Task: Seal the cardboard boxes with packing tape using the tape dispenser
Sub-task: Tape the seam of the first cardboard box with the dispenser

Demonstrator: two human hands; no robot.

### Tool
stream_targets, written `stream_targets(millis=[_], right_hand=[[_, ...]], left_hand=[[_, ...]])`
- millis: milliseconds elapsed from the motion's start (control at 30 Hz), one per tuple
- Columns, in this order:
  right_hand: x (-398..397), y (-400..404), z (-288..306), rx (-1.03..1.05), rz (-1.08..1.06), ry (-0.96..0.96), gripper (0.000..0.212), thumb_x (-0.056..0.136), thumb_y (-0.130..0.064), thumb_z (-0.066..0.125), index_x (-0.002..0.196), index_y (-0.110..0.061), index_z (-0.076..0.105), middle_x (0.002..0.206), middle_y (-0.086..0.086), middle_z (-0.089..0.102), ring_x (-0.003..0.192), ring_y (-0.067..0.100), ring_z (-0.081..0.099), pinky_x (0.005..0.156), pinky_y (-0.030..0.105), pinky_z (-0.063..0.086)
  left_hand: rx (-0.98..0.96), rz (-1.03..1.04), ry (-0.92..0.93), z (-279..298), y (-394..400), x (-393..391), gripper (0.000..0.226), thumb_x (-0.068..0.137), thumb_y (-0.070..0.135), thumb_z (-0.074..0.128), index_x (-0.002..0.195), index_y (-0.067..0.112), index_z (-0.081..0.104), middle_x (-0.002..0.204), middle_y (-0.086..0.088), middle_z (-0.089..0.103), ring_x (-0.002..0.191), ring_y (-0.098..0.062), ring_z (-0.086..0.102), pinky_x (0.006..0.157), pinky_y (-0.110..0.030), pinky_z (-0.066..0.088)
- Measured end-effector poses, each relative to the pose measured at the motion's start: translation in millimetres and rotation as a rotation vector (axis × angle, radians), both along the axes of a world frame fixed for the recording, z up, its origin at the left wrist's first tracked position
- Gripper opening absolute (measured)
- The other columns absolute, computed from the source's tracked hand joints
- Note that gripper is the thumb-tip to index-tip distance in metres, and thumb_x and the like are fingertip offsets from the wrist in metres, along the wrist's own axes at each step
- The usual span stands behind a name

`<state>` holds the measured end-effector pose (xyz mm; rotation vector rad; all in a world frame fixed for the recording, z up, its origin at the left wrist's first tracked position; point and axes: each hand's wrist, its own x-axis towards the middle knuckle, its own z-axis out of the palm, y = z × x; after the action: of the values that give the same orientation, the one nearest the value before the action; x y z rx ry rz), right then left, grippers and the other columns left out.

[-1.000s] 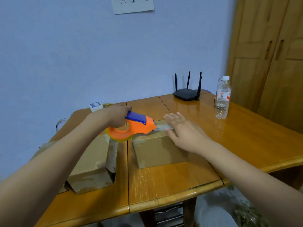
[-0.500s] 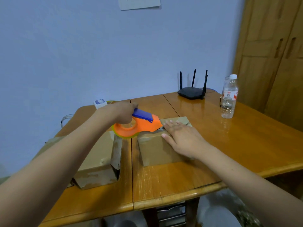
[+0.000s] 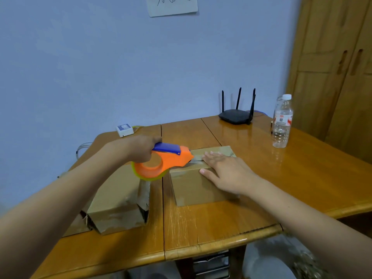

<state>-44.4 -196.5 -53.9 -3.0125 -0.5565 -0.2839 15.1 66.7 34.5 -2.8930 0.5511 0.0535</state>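
Note:
A small cardboard box (image 3: 191, 188) sits on the wooden table (image 3: 221, 224) in the middle. My right hand (image 3: 225, 174) lies flat on its top with straight fingers. My left hand (image 3: 141, 148) grips the blue handle of the orange tape dispenser (image 3: 163, 162), whose nose touches the box's top near its left edge. A strip of clear tape (image 3: 196, 158) runs from the nose under my right fingertips. A second, larger cardboard box (image 3: 118, 200) lies to the left, partly under my left forearm.
At the back of the table stand a black router (image 3: 236, 115) with three antennas and a clear water bottle (image 3: 281, 121). A small white box (image 3: 124, 129) sits at the back left edge. A wooden wardrobe (image 3: 338, 67) rises on the right.
The dispenser has stayed at the box's left edge. My right hand has slid back along the box top toward me and the tape strip. The camera has shifted slightly.

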Motion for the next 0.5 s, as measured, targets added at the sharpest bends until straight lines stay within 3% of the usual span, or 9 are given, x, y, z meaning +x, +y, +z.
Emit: stream_targets(millis=[133,233,300,433,500], right_hand=[[-1.0,0.5,1.8,0.001,-0.002,-0.002,0.066,0.104,-0.059,0.023,0.159,-0.024,0.025,0.166,-0.004,0.021,0.153,0.014,0.021,0.115,0.039,0.034],[-2.3,-0.2,2.1,-0.002,0.000,0.003,0.067,0.104,-0.060,0.023,0.160,-0.023,0.024,0.166,-0.004,0.021,0.153,0.014,0.021,0.115,0.040,0.034],[-1.8,-0.6,1.8,-0.002,0.002,-0.003,0.067,0.104,-0.060,0.023,0.160,-0.023,0.024,0.166,-0.004,0.022,0.153,0.015,0.021,0.116,0.040,0.034],[-0.2,-0.1,1.5,0.002,0.008,0.008,0.066,0.104,-0.059,0.023,0.159,-0.023,0.025,0.166,-0.004,0.021,0.153,0.015,0.020,0.118,0.042,0.033],[0.5,-1.3,0.8,0.011,0.010,0.017,0.065,0.104,-0.059,0.024,0.159,-0.023,0.025,0.166,-0.003,0.021,0.153,0.015,0.020,0.119,0.041,0.032]], left_hand=[[-0.014,-0.018,-0.084,9.5,0.0,1.4,0.039,0.087,-0.007,0.038,0.118,0.015,0.047,0.084,0.000,0.048,0.065,-0.007,0.041,0.051,-0.023,0.026],[-0.017,-0.012,-0.084,13.7,6.7,6.9,0.040,0.086,-0.007,0.040,0.118,0.017,0.047,0.095,-0.005,0.055,0.073,-0.017,0.047,0.054,-0.026,0.029],[-0.003,0.011,-0.102,9.8,14.2,7.1,0.039,0.087,-0.005,0.040,0.116,0.020,0.045,0.097,-0.002,0.050,0.076,-0.017,0.045,0.056,-0.027,0.031],[0.059,0.087,-0.146,-3.7,39.6,7.3,0.041,0.085,0.000,0.041,0.115,0.028,0.045,0.099,0.001,0.056,0.089,-0.022,0.055,0.077,-0.036,0.044],[0.090,0.096,-0.171,-11.1,45.1,5.5,0.039,0.085,0.004,0.043,0.116,0.029,0.045,0.098,0.002,0.060,0.090,-0.021,0.056,0.078,-0.034,0.039]])
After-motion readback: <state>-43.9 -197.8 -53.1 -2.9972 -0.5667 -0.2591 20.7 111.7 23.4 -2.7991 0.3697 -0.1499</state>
